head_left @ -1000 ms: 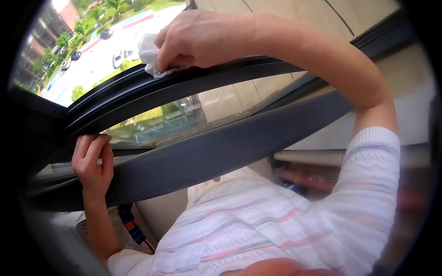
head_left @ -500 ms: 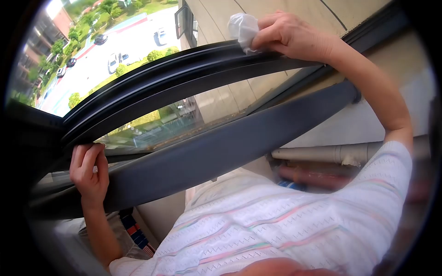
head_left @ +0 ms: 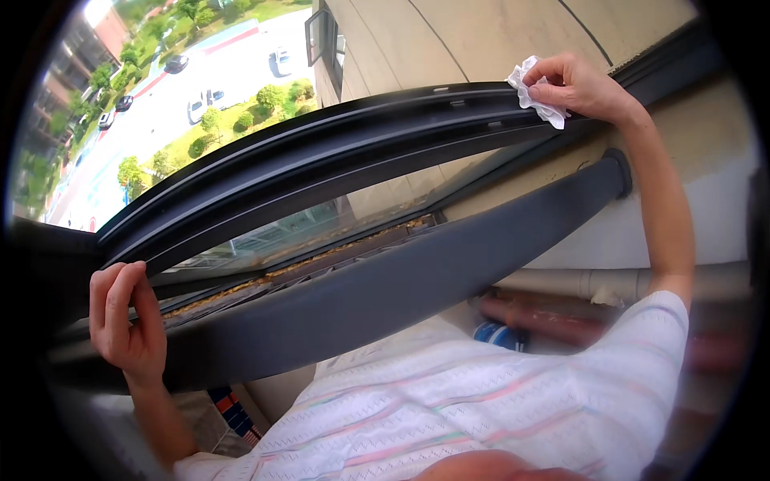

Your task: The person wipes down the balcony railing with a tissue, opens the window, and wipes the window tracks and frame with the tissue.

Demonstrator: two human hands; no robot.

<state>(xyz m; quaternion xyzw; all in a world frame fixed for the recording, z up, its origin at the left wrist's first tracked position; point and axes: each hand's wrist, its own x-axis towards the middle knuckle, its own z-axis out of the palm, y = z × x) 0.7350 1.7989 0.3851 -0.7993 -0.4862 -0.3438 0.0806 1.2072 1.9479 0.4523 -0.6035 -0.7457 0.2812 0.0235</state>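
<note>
My right hand pinches a crumpled white tissue between thumb and fingers. The tissue is pressed against the right end of a black window frame, which has long grooves along it. At the frame's lower left end, my left hand is closed, its fingertips on the frame's lower edge; the contact point is partly hidden by the fingers. A wide dark grey rail crosses below the frame, between it and my body.
Outside, far below, are parked cars, bushes and paving. A beige panelled wall stands beyond the frame. A window track with brown debris lies behind the rail. Pipes and a blue container sit low on the right.
My right hand has slid right along the frame with the tissue. My left hand has shifted slightly left and down. The frame's left end also sits a little lower in view.
</note>
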